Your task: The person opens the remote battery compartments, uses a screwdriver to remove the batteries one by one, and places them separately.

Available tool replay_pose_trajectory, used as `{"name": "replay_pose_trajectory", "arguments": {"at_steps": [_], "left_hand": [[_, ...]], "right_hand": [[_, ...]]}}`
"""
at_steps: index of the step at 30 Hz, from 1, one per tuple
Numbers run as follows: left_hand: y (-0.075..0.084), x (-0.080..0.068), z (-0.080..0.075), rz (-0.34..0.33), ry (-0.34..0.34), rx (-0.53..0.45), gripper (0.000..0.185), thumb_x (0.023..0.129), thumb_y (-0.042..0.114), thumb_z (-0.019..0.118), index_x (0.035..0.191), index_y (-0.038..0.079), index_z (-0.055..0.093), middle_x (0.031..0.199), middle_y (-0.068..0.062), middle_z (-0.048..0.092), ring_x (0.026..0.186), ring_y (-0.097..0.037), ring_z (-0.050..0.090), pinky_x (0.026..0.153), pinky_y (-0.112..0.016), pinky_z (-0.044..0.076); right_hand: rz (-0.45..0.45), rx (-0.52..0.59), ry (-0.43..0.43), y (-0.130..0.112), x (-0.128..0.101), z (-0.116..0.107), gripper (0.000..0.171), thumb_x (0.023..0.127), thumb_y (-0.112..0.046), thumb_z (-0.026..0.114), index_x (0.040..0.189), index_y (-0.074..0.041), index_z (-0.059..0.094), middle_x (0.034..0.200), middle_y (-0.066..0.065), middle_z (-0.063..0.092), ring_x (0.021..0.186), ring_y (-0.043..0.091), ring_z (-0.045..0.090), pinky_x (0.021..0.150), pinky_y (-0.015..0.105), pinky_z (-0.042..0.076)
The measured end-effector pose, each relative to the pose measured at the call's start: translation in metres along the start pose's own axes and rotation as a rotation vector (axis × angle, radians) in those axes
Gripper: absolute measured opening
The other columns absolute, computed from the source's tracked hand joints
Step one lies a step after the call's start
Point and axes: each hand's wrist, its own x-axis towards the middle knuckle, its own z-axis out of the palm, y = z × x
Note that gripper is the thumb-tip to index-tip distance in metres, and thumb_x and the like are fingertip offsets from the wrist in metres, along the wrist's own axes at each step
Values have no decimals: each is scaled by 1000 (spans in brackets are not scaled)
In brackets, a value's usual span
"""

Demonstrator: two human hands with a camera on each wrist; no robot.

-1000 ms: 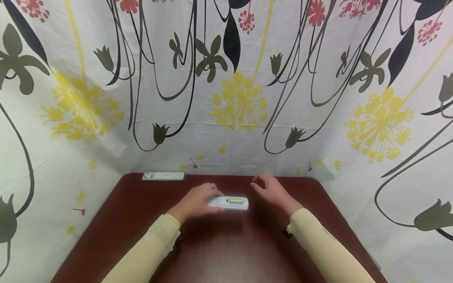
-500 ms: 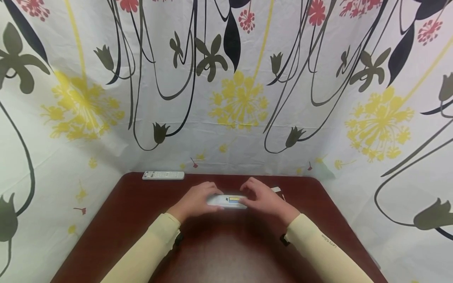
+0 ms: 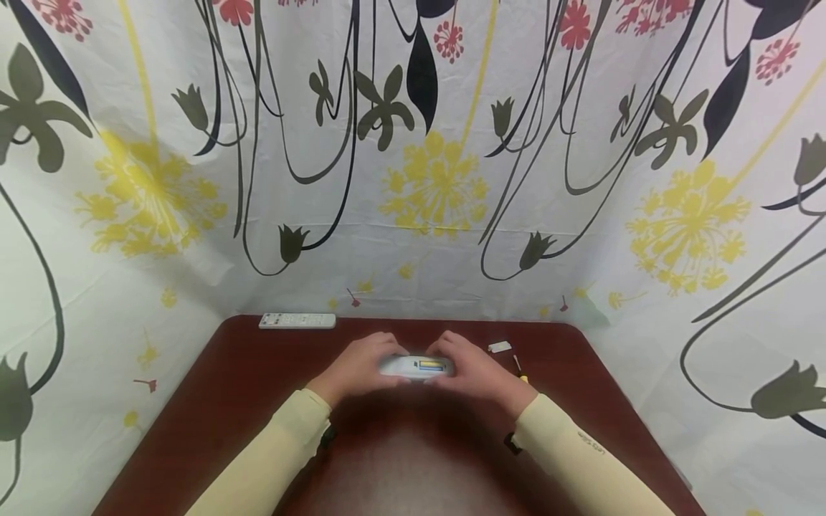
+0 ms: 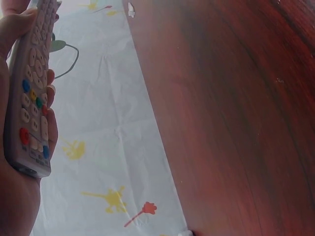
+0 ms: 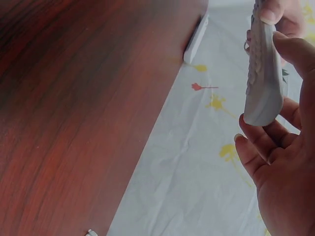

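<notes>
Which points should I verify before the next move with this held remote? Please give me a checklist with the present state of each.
1. Held remote secured: ok; left hand and right hand grip opposite ends.
2. Compartment accessible: ok; it is uncovered and visible in the head view.
3. Battery count and seating: cannot tell; yellow and blue show inside, too small to judge.
4. Cover fitted: not ok; a small white piece, perhaps the cover, lies apart on the table.
5. Second remote out of the way: ok; it lies at the far left.
</notes>
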Motion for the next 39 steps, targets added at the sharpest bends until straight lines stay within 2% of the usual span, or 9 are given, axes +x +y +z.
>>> {"name": "replay_pose_trajectory", "arguments": {"at_steps": [6,15,24,31,39], "left_hand": [[2,1,0,12,2,-4,45,90,57,89,126,30,79,115,17,66,103,-6,59,88,-29,56],[4,4,3,25,-3,22,44,92,55,88,126,29,79,115,16,66,102,-7,58,88,-29,55],[6,4,1,30,-3,10,43,92,54,88,126,29,79,115,16,66,102,-7,58,88,-29,56],[9,3,1,58,6,35,42,93,47,89,126,25,78,116,13,66,101,-8,58,86,-29,55],[6,4,7,26,-40,55,44,94,46,89,131,26,77,119,13,65,104,-9,58,89,-30,55]], "right_hand": [[6,-10,-14,0,1,4,39,93,-38,91,124,-22,75,113,-12,57,101,8,57,86,31,57],[53,-11,-42,-2,2,7,38,94,-35,90,127,-25,73,117,-13,58,106,7,57,88,28,58],[5,-39,-23,-2,3,7,38,92,-28,90,125,-21,74,113,-12,57,105,8,55,86,29,57],[20,-46,-26,-1,2,8,37,93,-30,89,126,-22,74,113,-13,56,104,7,55,86,28,56],[34,-45,-27,6,2,15,39,93,-30,91,127,-20,74,114,-12,57,105,9,55,88,30,57]]}}
